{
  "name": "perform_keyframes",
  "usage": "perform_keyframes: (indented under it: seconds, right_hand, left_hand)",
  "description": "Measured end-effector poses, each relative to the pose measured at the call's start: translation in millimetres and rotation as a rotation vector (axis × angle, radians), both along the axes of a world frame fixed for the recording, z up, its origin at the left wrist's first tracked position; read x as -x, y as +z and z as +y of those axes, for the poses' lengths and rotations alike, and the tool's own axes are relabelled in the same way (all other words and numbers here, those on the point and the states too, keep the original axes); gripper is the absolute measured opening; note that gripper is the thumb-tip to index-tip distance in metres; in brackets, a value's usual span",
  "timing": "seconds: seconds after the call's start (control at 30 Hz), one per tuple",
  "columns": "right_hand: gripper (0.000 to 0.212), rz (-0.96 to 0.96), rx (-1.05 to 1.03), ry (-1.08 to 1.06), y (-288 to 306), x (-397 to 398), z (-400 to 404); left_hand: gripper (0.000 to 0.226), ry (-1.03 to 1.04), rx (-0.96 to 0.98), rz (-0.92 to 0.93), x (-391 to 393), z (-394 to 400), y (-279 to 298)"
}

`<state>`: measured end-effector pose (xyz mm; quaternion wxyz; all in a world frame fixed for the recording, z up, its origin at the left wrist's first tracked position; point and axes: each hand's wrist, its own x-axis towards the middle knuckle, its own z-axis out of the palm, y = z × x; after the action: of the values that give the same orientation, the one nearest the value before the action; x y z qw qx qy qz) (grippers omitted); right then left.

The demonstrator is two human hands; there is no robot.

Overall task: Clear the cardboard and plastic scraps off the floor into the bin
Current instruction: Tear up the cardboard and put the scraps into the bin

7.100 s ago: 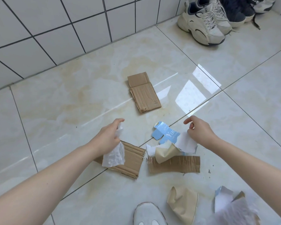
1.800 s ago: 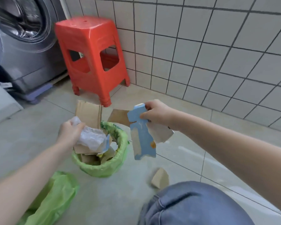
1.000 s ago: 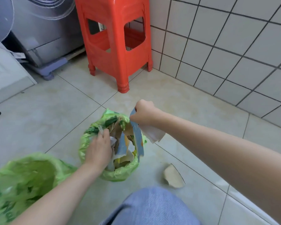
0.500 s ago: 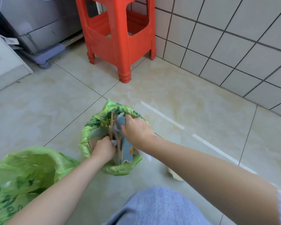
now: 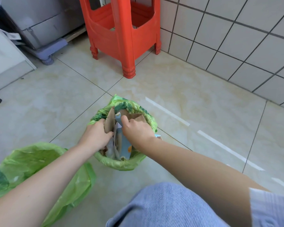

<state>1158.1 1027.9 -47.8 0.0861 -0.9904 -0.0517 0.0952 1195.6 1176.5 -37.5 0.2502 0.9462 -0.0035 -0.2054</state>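
Both hands in the green-lined bin [image 5: 121, 164]; left hand [image 5: 95, 136] grips a cardboard scrap [image 5: 109, 122] (upright); right hand [image 5: 136, 130] pinches a blue scrap [image 5: 124, 145] beside it.

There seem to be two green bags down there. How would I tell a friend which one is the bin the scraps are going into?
Start at the red stool by the tiled wall and come straight toward the camera across the floor. The bin is the small round one lined in green, with both hands in its mouth. Unlike the other green bag at lower left, it is stuffed with upright brown cardboard and a blue printed scrap.
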Motion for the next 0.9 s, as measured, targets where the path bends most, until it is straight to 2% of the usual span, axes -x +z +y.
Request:
perform_keyframes:
  seconds: [0.07,0.13,0.2,0.3,0.4,0.53,0.63,0.7,0.77,0.9]
  right_hand:
    - [0.026,0.047,-0.058,-0.033,-0.8,-6.6,-2.1]
    - [0.043,0.118,-0.153,-0.051,2.2,-11.1,-6.2]
    - [0.052,0.170,-0.291,-0.070,8.6,-13.6,-12.5]
    - [0.053,0.197,-0.520,-0.137,15.6,-13.9,-26.1]
    - [0.053,0.207,-0.663,-0.215,24.1,-10.4,-38.4]
    - [0.048,0.115,-0.807,-0.351,45.1,-8.2,-46.3]
    - [0.048,0.038,-1.000,-0.474,56.0,-10.7,-43.0]
    - [0.039,-0.009,-1.101,-0.519,58.3,-12.5,-38.0]
    - [0.036,-0.090,-1.161,-0.504,59.1,-14.2,-32.7]
    - [0.049,-0.125,-1.138,-0.421,52.6,-12.7,-23.4]
  left_hand:
    - [0.009,0.006,-0.033,0.008,-2.9,3.7,-3.4]
    - [0.011,0.042,-0.037,0.042,-4.8,5.1,-6.6]
    - [0.011,0.060,-0.035,0.057,-5.3,4.3,-5.5]
    - [0.008,0.038,-0.013,0.045,-6.2,3.9,-2.8]
    - [0.014,0.029,-0.009,-0.031,-6.7,4.2,2.3]
    - [0.030,0.038,-0.014,-0.109,-8.1,6.7,7.4]
    - [0.040,-0.007,-0.110,-0.161,-7.2,7.4,9.4]
    - [0.042,-0.026,-0.135,-0.177,-4.3,4.3,12.8]
    - [0.049,-0.040,-0.145,-0.189,-1.5,0.4,15.7]
    - [0.062,-0.078,-0.066,-0.192,2.3,-3.2,13.4]
